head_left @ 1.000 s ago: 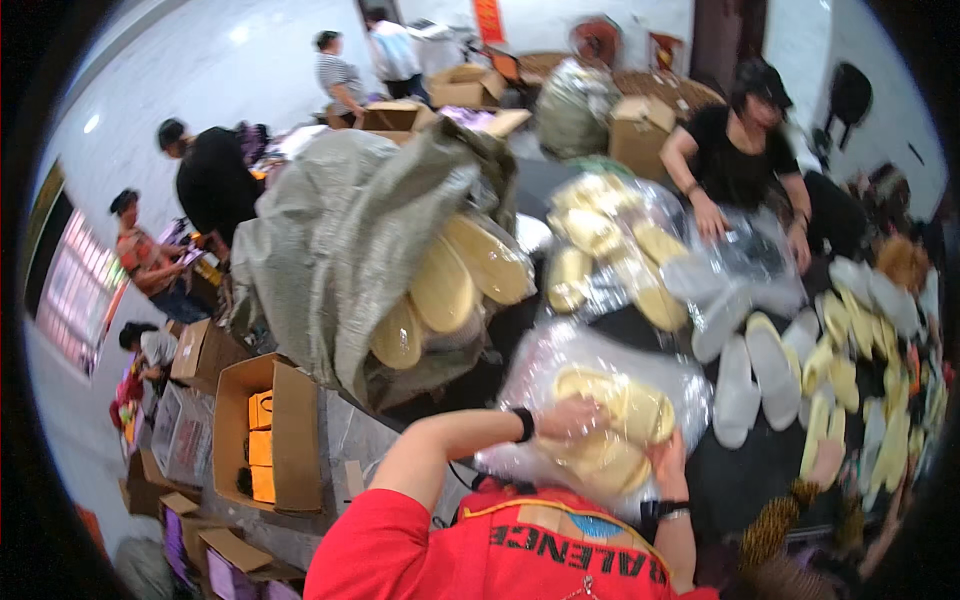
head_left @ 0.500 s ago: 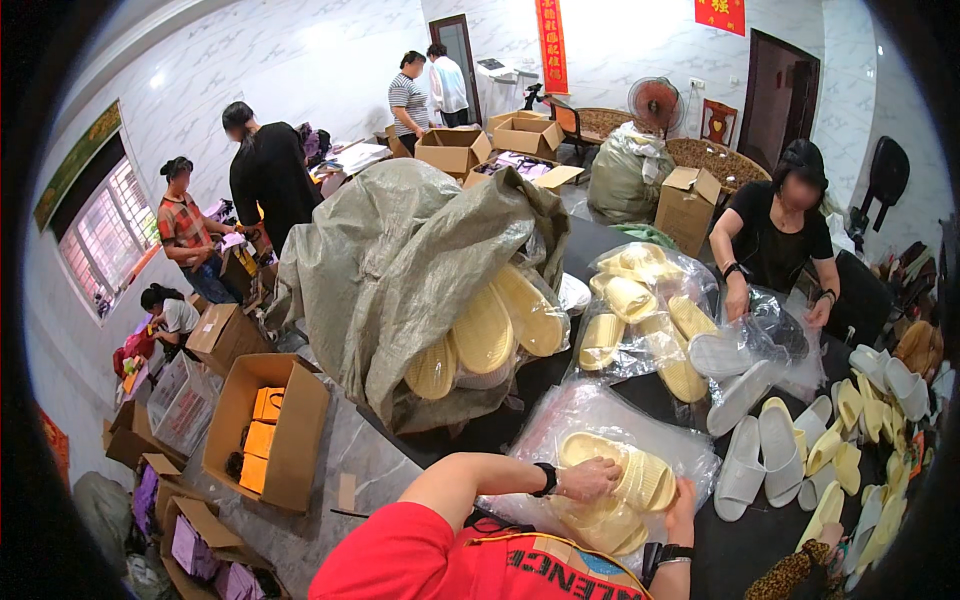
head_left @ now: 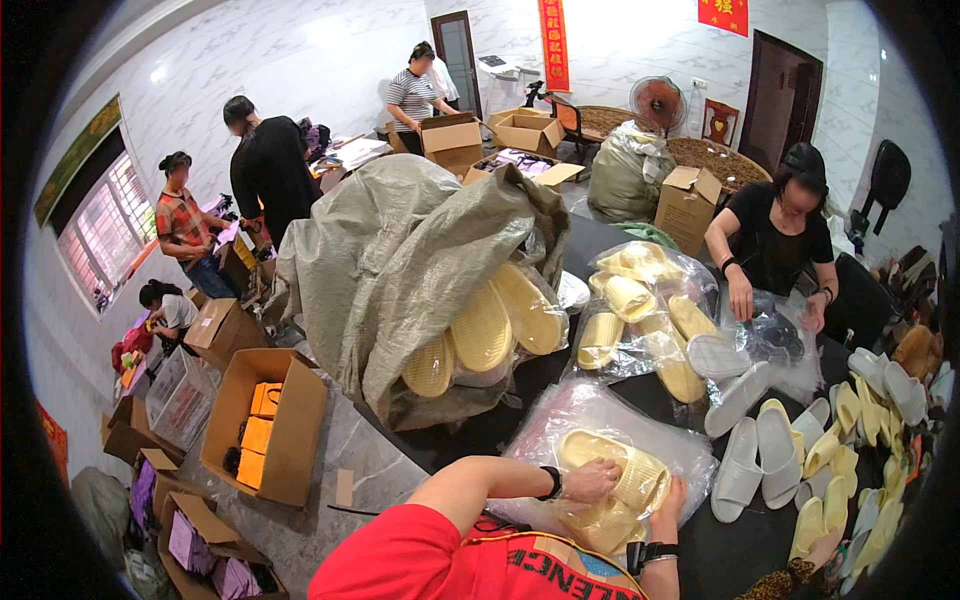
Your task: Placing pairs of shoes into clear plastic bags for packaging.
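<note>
A pair of pale yellow slippers (head_left: 600, 450) lies on a stack of clear plastic bags (head_left: 535, 425). My left hand (head_left: 592, 481), reaching in from the left, has its fingers curled on the slippers near the strap. My right hand (head_left: 668, 506) grips the edge of the ribbed strap at the slippers' right side. More yellow slippers (head_left: 600, 527) lie just below, close to my chest; whether they are bagged I cannot tell. Beyond the stack sit bagged yellow slippers (head_left: 630, 300) and a large woven sack (head_left: 370, 260) with yellow slippers (head_left: 482, 325) showing at its mouth.
Grey slippers (head_left: 738, 470) and several yellow ones (head_left: 822, 512) crowd the black table's right side. Across the table a co-worker (head_left: 775, 235) handles a clear bag. A leopard-print sleeve (head_left: 785, 583) reaches in at lower right. At left stands a carton (head_left: 300, 420) with orange boxes.
My hands stay on the slippers with only a slight shift. At lower right, the other person's hand has moved beside yellow slippers. In the back, the person in stripes now reaches to a carton.
</note>
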A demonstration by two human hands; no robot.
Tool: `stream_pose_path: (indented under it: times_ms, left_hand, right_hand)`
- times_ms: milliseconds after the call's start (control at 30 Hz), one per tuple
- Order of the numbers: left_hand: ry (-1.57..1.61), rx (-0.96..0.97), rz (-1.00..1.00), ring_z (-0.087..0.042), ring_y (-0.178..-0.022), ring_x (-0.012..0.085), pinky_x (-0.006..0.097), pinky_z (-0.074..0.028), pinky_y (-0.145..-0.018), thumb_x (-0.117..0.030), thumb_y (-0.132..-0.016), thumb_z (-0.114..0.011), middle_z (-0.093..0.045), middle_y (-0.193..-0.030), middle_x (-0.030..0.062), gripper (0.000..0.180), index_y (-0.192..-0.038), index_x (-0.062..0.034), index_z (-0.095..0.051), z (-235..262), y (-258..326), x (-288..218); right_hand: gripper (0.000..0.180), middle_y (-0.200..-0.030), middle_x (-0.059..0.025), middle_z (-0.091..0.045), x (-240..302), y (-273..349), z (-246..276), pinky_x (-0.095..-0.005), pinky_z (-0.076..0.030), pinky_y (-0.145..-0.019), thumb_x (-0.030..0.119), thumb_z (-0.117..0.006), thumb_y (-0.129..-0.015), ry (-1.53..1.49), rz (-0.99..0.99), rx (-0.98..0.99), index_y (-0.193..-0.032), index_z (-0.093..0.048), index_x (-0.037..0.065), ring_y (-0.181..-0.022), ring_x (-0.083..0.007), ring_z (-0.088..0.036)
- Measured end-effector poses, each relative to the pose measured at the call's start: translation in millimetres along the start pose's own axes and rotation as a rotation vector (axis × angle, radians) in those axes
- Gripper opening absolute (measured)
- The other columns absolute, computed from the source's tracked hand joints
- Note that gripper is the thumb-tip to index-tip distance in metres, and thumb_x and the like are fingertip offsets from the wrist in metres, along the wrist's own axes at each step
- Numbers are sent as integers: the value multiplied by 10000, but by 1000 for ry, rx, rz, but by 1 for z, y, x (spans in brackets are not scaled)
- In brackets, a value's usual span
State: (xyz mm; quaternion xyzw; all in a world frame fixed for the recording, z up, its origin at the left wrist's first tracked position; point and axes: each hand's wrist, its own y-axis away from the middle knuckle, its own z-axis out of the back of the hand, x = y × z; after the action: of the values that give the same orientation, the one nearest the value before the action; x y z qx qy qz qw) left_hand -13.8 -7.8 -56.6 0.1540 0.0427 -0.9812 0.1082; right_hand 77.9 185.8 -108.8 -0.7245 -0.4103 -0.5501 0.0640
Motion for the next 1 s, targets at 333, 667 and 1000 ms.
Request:
stream_pose_path:
  times_ms: [333, 667, 1000]
  left_hand:
    - [62, -20, -173, -486, -921, 273, 379, -402, -783, -265, -701, -579, -522, -936, 124, 243, -794, -41, -598, -2, 5, 18]
    - [111, -142, -148, -498, -880, 265, 366, -415, -746, -222, -700, -565, -525, -890, 111, 198, -763, -37, -594, -14, 15, 21]
    - [150, -114, -104, -491, -889, 276, 376, -402, -763, -208, -726, -531, -514, -899, 125, 202, -807, -30, -584, -25, 14, 24]
  right_hand:
    - [88, -806, -15, -526, 35, -23, 9, -281, -430, -628, 96, -517, -844, 319, 21, -57, -907, -460, 119, -745, -114, -518]
    - [145, -715, 5, -531, 61, -23, -17, -266, -373, -481, 124, -534, -805, 146, -147, -15, -944, -501, 100, -606, -84, -486]
    - [112, -578, 41, -441, 32, -56, -5, -209, -287, -378, 204, -549, -834, 159, -60, 25, -775, -468, 153, -441, -62, -393]
